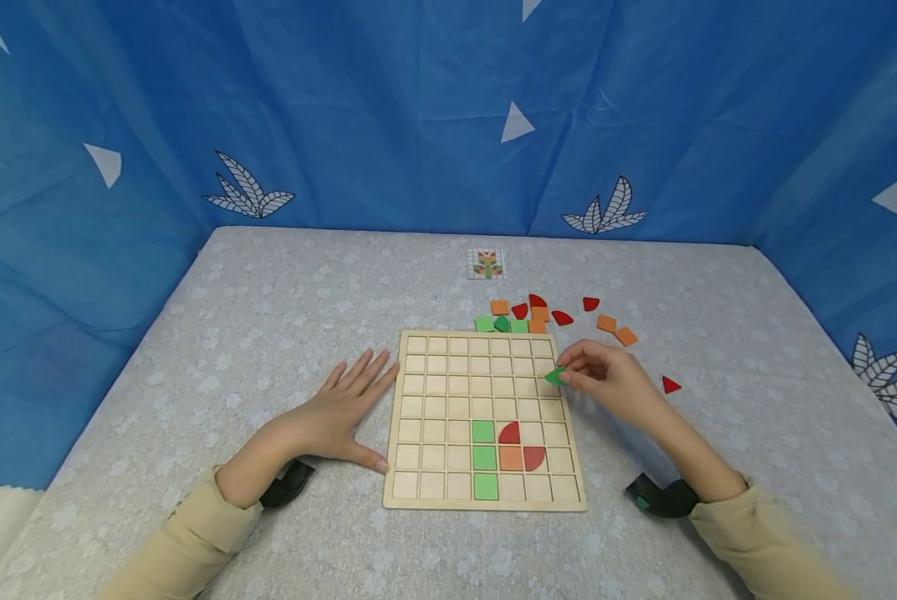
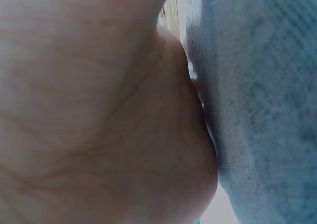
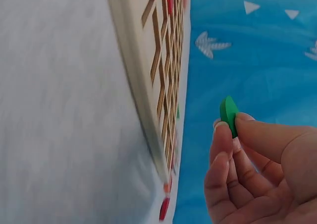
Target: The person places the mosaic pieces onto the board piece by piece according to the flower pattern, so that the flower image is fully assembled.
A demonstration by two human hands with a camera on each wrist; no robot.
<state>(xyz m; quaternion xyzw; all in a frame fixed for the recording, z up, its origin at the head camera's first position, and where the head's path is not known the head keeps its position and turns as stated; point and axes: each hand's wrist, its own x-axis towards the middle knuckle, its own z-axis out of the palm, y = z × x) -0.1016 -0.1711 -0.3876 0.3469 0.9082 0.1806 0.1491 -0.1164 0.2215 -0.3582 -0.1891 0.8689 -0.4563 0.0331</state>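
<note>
A wooden grid board (image 1: 437, 408) lies on the table. Set in its lower cells are several light green squares (image 1: 484, 457), an orange square (image 1: 511, 459) and two red quarter-circles (image 1: 534, 458). My right hand (image 1: 606, 379) pinches a dark green piece (image 1: 555, 377) with a pointed end between thumb and fingers, over the board's right edge; the right wrist view shows the green piece (image 3: 228, 116) raised off the board. With fingers spread, my left hand (image 1: 336, 417) rests flat on the table, its fingertips and thumb at the board's left edge. The palm (image 2: 99, 110) fills most of the left wrist view.
Behind the board lie loose orange squares (image 1: 499, 307), red quarter-circles (image 1: 563, 318), light green squares (image 1: 484, 324) and a dark green piece (image 1: 502, 324). A red triangle (image 1: 671, 385) sits right of my right hand. A small pattern card (image 1: 486, 263) lies farther back, before a blue curtain (image 1: 418, 125).
</note>
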